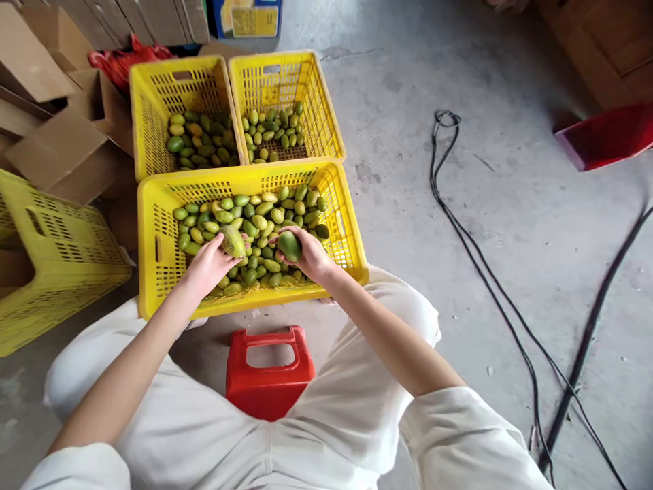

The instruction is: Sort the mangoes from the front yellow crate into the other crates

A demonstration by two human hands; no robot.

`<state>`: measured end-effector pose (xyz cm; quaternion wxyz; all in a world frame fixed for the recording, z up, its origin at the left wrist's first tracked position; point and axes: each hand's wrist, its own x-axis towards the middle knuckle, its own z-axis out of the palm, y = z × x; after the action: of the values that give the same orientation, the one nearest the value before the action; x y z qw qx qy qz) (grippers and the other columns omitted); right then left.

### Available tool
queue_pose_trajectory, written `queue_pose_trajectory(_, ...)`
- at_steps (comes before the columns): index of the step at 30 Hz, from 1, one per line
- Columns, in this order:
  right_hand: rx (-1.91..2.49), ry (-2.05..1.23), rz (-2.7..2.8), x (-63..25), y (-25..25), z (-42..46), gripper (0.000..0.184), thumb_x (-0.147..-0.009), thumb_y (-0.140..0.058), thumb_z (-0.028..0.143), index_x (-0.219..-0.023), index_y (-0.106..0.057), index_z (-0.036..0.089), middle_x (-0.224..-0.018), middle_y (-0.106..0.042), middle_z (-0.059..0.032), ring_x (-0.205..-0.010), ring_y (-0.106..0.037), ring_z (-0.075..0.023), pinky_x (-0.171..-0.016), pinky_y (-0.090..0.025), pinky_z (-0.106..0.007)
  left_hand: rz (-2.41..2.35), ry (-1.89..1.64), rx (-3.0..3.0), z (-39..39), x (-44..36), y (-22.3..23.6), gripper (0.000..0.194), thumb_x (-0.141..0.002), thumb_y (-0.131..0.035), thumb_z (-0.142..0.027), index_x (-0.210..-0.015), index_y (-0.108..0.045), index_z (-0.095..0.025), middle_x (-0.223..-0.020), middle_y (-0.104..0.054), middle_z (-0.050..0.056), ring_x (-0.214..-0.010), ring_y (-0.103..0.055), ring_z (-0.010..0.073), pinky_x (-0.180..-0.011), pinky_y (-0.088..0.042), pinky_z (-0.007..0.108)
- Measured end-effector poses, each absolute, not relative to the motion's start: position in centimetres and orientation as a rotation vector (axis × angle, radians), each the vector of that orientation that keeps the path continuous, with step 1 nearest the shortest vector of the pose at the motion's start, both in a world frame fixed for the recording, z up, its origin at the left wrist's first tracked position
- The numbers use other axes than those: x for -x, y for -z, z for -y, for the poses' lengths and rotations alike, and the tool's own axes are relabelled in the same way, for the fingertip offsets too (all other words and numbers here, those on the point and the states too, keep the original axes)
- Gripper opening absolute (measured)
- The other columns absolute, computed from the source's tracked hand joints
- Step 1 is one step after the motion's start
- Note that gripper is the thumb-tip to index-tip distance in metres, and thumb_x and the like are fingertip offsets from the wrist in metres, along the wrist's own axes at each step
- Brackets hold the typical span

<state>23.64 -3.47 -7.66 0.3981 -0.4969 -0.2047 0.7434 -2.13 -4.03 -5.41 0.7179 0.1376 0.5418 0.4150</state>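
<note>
My left hand (215,262) is closed around a yellowish-green mango (233,241) with dark blemishes on its skin. In my right hand (312,256) is a smoother, darker green mango (290,246). Both hands are over the near yellow crate (249,305), where many green and yellowish mangoes (259,222) lie loose. Behind it stand two more yellow crates: the back left crate (147,116) holds green and some orange-yellow mangoes (201,139), and the back right crate (326,112) has a smaller pile of green ones (275,128).
A red plastic stool (270,388) is between my knees. On the left are another yellow crate (61,238) on its side and cardboard boxes (66,146). Red plastic bags (125,62) lie behind. Black cables (474,255) cross the concrete floor on the right, near a red object (607,139).
</note>
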Motion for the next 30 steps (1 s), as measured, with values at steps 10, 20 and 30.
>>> queue_pose_trajectory(10, 1.224, -1.792, 0.544, -24.1, 6.5, 3.7, 0.073, -0.06, -0.122, 0.05, -0.117, -0.081, 0.031, -0.106, -0.078, 0.0026, -0.1, -0.074, -0.0201, -0.091, -0.067, -0.035, -1.109, -0.992, -0.425, 4.3, 2.3, 5.3, 0.054, -0.077, -0.115, -0.019, -0.12, -0.083, -0.026, -0.094, -0.079, -0.004, -0.081, -0.077, 0.0146, -0.074, -0.064, 0.024)
queue_pose_trajectory(20, 1.249, -1.838, 0.439, -23.5, 6.1, 3.5, 0.059, -0.087, -0.114, 0.065, -0.101, -0.069, 0.029, -0.09, -0.077, -0.0002, -0.07, -0.061, -0.0153, -0.056, -0.053, -0.026, -1.203, -0.907, -0.358, 4.4, 2.0, 4.9, 0.041, -0.105, -0.103, -0.054, -0.125, -0.084, -0.023, -0.112, -0.094, 0.009, -0.093, -0.091, 0.0226, -0.074, -0.067, 0.027)
queue_pose_trajectory(30, 1.143, -1.842, 0.449, -23.7, 5.7, 3.7, 0.079, -0.079, -0.111, 0.089, -0.105, -0.066, 0.03, -0.092, -0.075, -0.0015, -0.076, -0.064, -0.0186, -0.058, -0.043, -0.027, -1.207, -0.971, -0.328, 4.1, 2.1, 4.8, 0.029, -0.102, -0.08, -0.03, -0.126, -0.092, -0.018, -0.113, -0.094, 0.011, -0.086, -0.085, 0.0212, -0.073, -0.066, 0.028)
